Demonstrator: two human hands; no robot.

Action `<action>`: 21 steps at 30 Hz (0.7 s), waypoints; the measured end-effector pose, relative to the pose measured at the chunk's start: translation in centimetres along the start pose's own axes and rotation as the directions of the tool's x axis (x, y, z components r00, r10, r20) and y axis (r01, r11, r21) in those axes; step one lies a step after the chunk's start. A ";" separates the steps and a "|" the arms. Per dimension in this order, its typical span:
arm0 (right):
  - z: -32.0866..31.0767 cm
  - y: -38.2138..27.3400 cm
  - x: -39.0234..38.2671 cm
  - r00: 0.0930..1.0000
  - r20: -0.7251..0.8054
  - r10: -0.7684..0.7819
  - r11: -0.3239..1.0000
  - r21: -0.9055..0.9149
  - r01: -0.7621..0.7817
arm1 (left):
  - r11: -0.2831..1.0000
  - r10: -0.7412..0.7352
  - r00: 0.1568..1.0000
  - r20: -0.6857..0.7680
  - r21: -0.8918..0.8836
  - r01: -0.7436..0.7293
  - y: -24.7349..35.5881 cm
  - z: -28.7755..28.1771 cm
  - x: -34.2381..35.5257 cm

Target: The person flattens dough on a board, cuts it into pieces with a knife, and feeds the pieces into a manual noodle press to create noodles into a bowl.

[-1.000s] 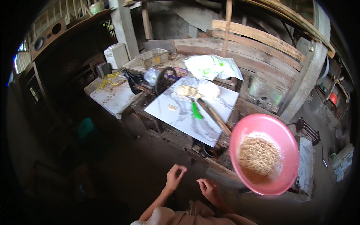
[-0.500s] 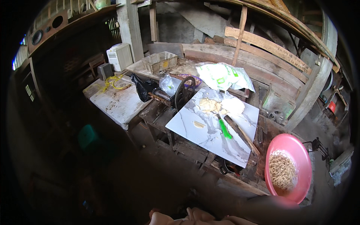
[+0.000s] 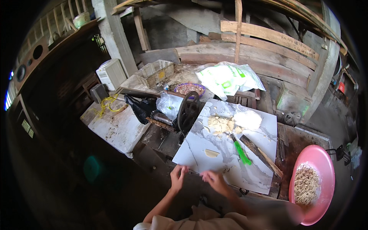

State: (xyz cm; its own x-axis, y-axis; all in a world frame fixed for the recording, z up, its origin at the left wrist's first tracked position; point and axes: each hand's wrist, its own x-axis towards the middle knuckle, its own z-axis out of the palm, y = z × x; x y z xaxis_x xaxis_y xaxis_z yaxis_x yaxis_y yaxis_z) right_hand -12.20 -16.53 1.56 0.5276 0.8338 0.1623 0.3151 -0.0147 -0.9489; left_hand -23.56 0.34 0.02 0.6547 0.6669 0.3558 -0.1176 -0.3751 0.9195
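Observation:
My left hand [image 3: 178,177] is at the near edge of a white marble-patterned board [image 3: 191,149], its fingers curled together. Close by on its right, my right hand [image 3: 214,181] also has its fingers bent inward. Whatever either hand holds, if anything, is too small to make out. Just beyond them a flat pale strip of dough [image 3: 211,153] lies on the board. Farther back are a torn heap of dough [image 3: 221,125] and a mound of white flour [image 3: 248,119]. A knife with a green handle [image 3: 242,154] rests beside a dark wooden stick [image 3: 257,152].
At right, a pink basin [image 3: 331,180] holds twisted dough pieces [image 3: 306,184]. A hand-wheel machine [image 3: 188,111] stands left of the board, beside plastic bags [image 3: 168,105]. Behind are white-and-green sacks [image 3: 230,78], a purple-rimmed bowl [image 3: 190,89] and a plastic crate [image 3: 155,73].
Both hands have come into view at the board's near edge. My view has shifted, so the board and basin appear closer and lower. The dough strip stays on the board.

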 end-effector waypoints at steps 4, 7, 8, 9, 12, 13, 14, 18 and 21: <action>-6.3 -1.6 8.9 0.934 -0.287 -0.212 0.955 -0.265 0.135 | 0.990 0.117 0.986 0.121 -0.093 -0.106 0.3 3.8 9.5; -12.8 0.6 11.6 0.882 -0.453 -0.125 0.902 -0.423 -0.090 | 0.987 0.118 0.949 0.292 -0.140 -0.080 -0.1 9.0 15.3; -14.2 1.7 12.3 0.872 -0.476 -0.113 0.900 -0.422 -0.113 | 0.978 0.207 0.919 0.336 -0.081 -0.191 -0.6 10.5 16.9; -15.7 3.1 12.7 0.855 -0.495 -0.155 0.781 -0.591 -0.201 | 0.952 0.293 0.875 0.386 -0.038 -0.302 -1.1 12.3 18.1; -16.5 6.0 14.0 0.843 -0.535 -0.057 0.572 -0.710 -0.411 | 0.885 0.419 0.790 0.448 -0.007 -0.466 -2.3 16.1 20.4; -16.7 6.5 14.5 0.832 -0.551 0.066 0.506 -0.700 -0.503 | 0.884 0.425 0.778 0.464 -0.029 -0.466 -2.3 17.2 21.2; -16.9 7.2 14.8 0.835 -0.534 0.131 0.445 -0.721 -0.531 | 0.834 0.483 0.741 0.467 0.012 -0.551 -2.6 18.3 21.5; -17.1 8.5 16.1 0.841 -0.515 0.165 0.394 -0.748 -0.535 | 0.797 0.515 0.682 0.520 0.003 -0.604 -3.2 20.8 22.9; -17.4 10.2 15.8 0.838 -0.540 0.077 0.284 -0.794 -0.537 | 0.885 0.430 0.693 0.579 -0.119 -0.450 -3.5 21.7 22.7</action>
State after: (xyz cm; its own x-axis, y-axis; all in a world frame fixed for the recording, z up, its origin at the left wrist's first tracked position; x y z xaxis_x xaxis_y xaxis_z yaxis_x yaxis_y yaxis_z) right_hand 13.08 -13.15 -0.80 0.8923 0.4002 0.2091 0.4326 -0.8904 -0.1417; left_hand 7.90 2.82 1.24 0.8352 -0.0715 0.5452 -0.4875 -0.5552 0.6739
